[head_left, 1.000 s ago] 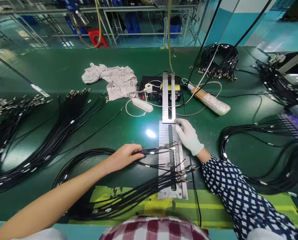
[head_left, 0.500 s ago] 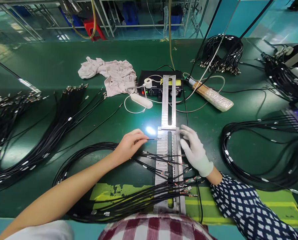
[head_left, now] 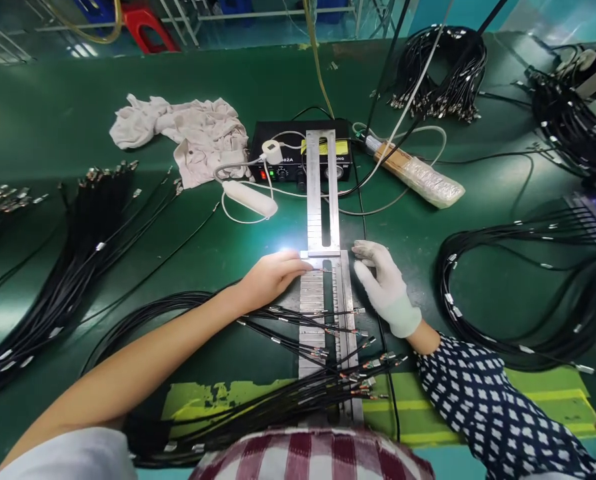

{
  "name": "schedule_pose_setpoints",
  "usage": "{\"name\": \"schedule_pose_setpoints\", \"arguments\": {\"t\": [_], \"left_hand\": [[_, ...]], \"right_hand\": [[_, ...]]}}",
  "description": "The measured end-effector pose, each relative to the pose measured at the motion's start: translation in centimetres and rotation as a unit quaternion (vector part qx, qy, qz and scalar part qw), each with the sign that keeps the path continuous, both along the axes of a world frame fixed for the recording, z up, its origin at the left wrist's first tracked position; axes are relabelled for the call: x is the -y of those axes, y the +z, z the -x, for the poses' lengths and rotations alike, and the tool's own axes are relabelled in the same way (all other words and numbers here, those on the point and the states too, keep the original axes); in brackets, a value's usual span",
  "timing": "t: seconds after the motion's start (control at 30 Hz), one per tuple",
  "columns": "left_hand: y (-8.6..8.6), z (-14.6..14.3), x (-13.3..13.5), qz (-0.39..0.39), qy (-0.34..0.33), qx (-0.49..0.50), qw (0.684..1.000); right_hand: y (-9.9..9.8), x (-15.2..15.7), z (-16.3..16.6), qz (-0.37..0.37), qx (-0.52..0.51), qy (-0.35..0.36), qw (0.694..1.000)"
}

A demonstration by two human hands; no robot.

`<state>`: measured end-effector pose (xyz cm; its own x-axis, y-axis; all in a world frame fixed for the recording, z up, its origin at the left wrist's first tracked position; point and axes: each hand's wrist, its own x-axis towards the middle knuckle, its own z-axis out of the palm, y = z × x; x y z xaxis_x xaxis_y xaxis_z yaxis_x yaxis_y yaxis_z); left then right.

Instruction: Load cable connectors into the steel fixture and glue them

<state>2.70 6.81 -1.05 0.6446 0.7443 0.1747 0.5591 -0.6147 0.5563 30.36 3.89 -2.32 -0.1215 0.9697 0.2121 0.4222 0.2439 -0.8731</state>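
A light, straight pinch seemed best for the cable end (head_left: 327, 269) your left hand (head_left: 273, 283) held over the grooved plate's (head_left: 312, 300) far part, your right hand (head_left: 385, 287) (loosely parted, seemingly empty) just right.

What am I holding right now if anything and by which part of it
Your left hand pinches a thin cable near its connector end, over the slotted metal fixture. Your gloved right hand is loosely curled, with nothing visible in it.

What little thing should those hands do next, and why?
Maybe the left hand should settle its cable end onto the metal fixture: it already holds that end over the upper part, while the gloved right hand seems empty beside it.
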Motion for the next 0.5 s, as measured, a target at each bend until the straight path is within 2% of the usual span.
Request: {"name": "schedule_pose_setpoints", "arguments": {"t": [0.17, 0.5], "left_hand": [[-0.04, -0.19, -0.11, -0.007, -0.014, 0.031, 0.999], [-0.68, -0.85, -0.66, -0.096, -0.044, -0.017, 0.994]], "right_hand": [[0.21, -0.08, 0.05, 0.003, 0.006, 0.0, 1.0], [0.43, -0.05, 0.2, -0.002, 0.025, 0.001, 1.0]]}}
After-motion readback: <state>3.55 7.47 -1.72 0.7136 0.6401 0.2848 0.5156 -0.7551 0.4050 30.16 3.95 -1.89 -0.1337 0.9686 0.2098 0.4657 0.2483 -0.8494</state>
